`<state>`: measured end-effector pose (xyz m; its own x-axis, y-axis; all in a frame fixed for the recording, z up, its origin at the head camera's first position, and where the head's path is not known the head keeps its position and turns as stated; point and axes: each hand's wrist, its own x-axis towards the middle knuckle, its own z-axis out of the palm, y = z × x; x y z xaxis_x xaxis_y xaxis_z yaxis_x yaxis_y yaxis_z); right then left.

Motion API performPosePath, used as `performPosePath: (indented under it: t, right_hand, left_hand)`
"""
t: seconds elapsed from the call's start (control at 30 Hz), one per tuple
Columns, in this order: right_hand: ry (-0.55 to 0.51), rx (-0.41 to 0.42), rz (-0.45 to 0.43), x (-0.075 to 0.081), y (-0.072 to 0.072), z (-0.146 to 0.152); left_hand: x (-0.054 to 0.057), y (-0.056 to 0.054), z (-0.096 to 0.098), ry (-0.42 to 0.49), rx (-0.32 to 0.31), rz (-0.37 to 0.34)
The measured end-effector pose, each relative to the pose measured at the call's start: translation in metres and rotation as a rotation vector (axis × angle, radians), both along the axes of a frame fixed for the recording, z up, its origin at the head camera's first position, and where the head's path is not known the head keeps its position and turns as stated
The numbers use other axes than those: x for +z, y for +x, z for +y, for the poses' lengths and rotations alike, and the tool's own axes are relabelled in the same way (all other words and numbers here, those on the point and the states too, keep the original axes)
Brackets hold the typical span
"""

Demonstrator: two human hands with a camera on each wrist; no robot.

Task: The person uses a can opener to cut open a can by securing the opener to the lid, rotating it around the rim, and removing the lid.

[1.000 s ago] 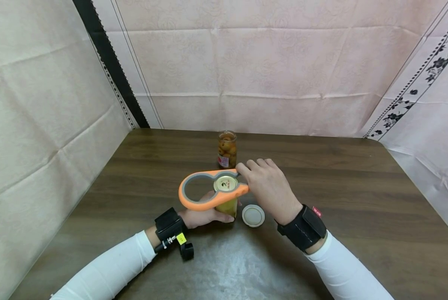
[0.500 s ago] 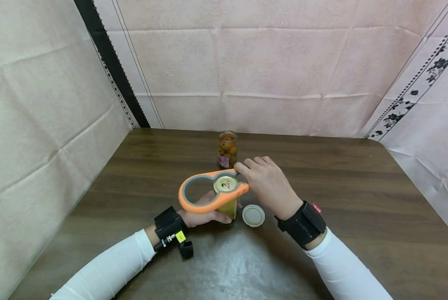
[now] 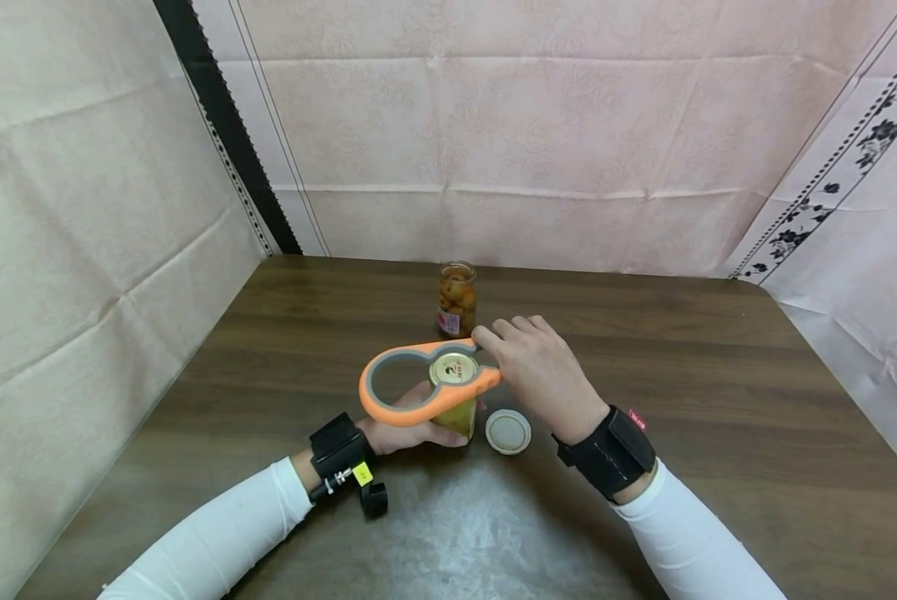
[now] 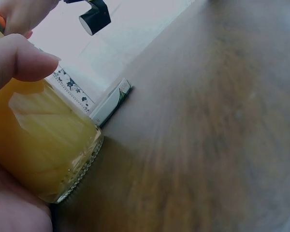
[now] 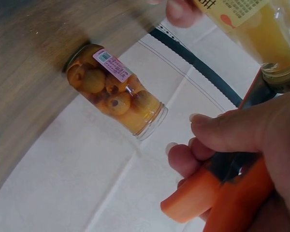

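My left hand (image 3: 407, 435) grips a glass jar (image 4: 43, 135) of yellow contents, its thumb and palm against the glass in the left wrist view. The orange and grey jar opener (image 3: 417, 413) surrounds the jar's pale printed lid (image 3: 453, 367); its larger loop sticks out to the left. On the right, my right hand (image 3: 542, 375) holds the opener by its orange handles (image 5: 195, 195), fingers curled round them. A label (image 5: 237, 10) shows on the jar in the right wrist view. Whether the jar's base touches the table cannot be told.
A lidless glass jar of brown round fruit (image 3: 457, 302) stands behind the opener. One loose whitish lid (image 3: 508, 432) lies on the wooden table (image 3: 689, 400), right of the held jar. Pale cloth (image 3: 553, 125) hangs behind and at both sides.
Both hands, the jar and the jar opener stay almost where they were. Only very slight shifts of my right hand and wrist show.
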<state>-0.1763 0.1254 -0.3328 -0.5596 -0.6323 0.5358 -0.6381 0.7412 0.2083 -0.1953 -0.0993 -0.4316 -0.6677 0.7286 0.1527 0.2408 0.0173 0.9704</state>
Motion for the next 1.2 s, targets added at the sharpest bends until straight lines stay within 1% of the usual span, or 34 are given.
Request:
performPosePath:
  t: [0.07, 0.13, 0.2, 0.33, 0.43, 0.6, 0.73, 0.83, 0.93, 1.03, 1.07, 1.1, 1.13, 1.2]
  right_hand:
    - [0.004, -0.013, 0.005, 0.000, 0.002, 0.000]
    - [0.011, -0.029, 0.011, 0.000, 0.004, -0.001]
    - [0.023, -0.047, 0.016, 0.001, 0.006, -0.002]
    - [0.027, -0.068, 0.018, 0.002, 0.010, -0.002]
    - [0.028, -0.082, 0.024, 0.002, 0.012, -0.003]
    - [0.058, -0.125, 0.068, 0.002, 0.017, -0.004]
    - [0.071, -0.148, 0.100, 0.002, 0.020, -0.004]
    - [0.075, -0.155, 0.113, 0.003, 0.020, -0.004]
    - [0.082, -0.159, 0.117, 0.003, 0.021, -0.004]
    - [0.091, -0.161, 0.111, 0.002, 0.022, -0.004]
    - [0.094, -0.161, 0.106, 0.002, 0.022, -0.004]
    - [0.096, -0.163, 0.102, 0.002, 0.023, -0.004]
    - [0.097, -0.164, 0.097, 0.003, 0.023, -0.004]
    - [0.098, -0.170, 0.091, 0.003, 0.023, -0.004]
  left_hand:
    - [0.001, 0.001, 0.001, -0.014, 0.018, 0.013]
    - [0.002, 0.002, 0.002, -0.016, 0.023, 0.016]
    - [0.002, 0.002, 0.003, -0.027, 0.034, 0.037]
    - [0.002, 0.002, 0.004, -0.026, 0.048, 0.065]
    - [0.003, 0.003, 0.005, -0.017, 0.056, 0.067]
    - [0.005, 0.005, 0.007, 0.028, 0.042, 0.029]
    - [0.005, 0.005, 0.010, 0.089, 0.062, 0.026]
    - [0.006, 0.006, 0.012, 0.112, 0.079, 0.028]
    - [0.011, 0.010, 0.014, 0.114, 0.106, 0.064]
    - [0.020, 0.018, 0.018, 0.104, 0.159, 0.144]
    - [0.024, 0.021, 0.019, 0.102, 0.173, 0.155]
    - [0.028, 0.024, 0.020, 0.098, 0.187, 0.155]
    - [0.028, 0.025, 0.020, 0.094, 0.199, 0.155]
    - [0.032, 0.029, 0.021, 0.091, 0.214, 0.135]
